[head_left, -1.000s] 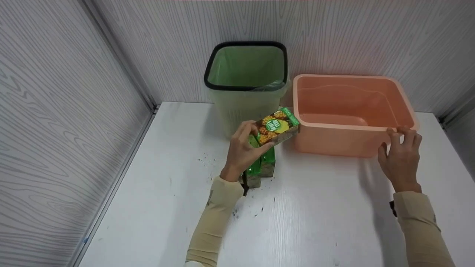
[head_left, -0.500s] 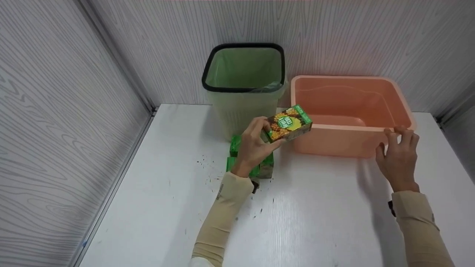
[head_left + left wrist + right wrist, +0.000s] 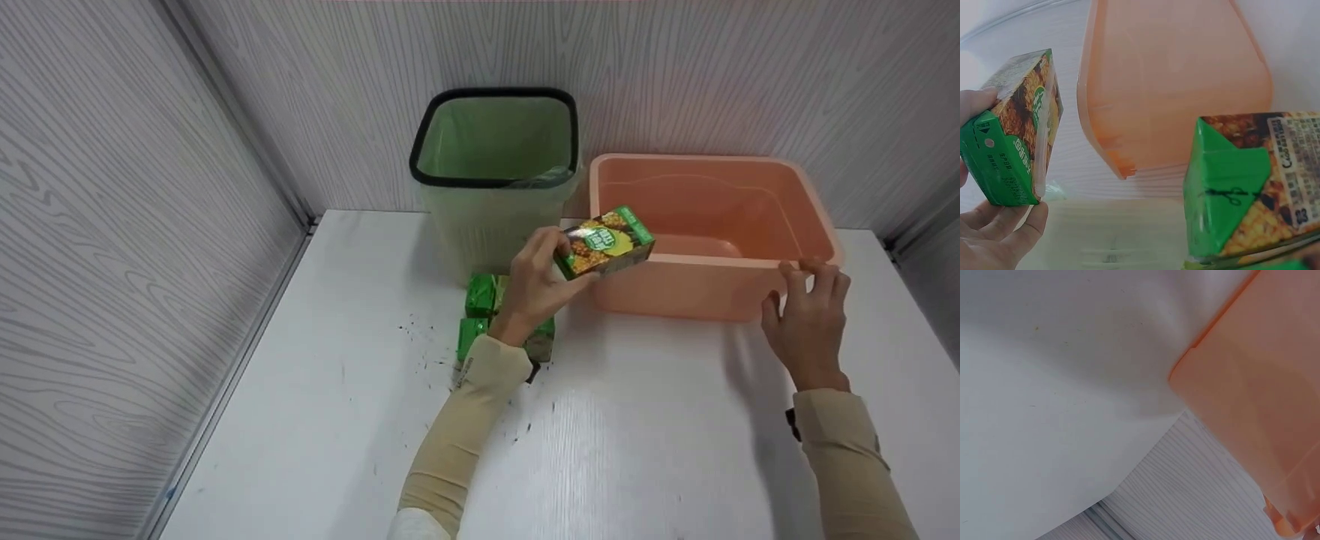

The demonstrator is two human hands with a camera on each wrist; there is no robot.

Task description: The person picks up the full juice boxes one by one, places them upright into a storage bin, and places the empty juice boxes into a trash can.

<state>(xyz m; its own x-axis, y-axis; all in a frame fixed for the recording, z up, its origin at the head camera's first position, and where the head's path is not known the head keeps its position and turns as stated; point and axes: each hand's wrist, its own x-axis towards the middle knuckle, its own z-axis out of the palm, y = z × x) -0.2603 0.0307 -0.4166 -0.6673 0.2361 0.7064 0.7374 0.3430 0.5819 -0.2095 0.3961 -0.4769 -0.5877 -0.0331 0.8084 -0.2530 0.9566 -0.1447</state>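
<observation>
Specks: scattered dark bits (image 3: 410, 328) are seen on the tabletop (image 3: 315, 360), left of the frame's centre.
Bin: the pale green, black-rimmed bin (image 3: 495, 221) is set in the upper middle of the frame; its place is unchanged.
Green boxes: several boxes (image 3: 479, 296) are stood together just in front of the bin; their count is partly hidden by the left hand and sleeve (image 3: 465, 420), though more green tops at the left are exposed than a second ago.
Left hand: one box is gripped by the left hand (image 3: 534, 281), fingers and thumb on either side of its left end.
Held box: the patterned box (image 3: 606, 241) is held tilted, right of centre. It has been carried rightward from before the bin until the tub's near-left rim is overlapped; the carry is judged under way, with no release made.
Tub: the orange tub (image 3: 697, 291) is stood at the right of the frame, unmoved.
Right hand: the tub's near-right rim is held by the right hand (image 3: 810, 322), as before.
</observation>
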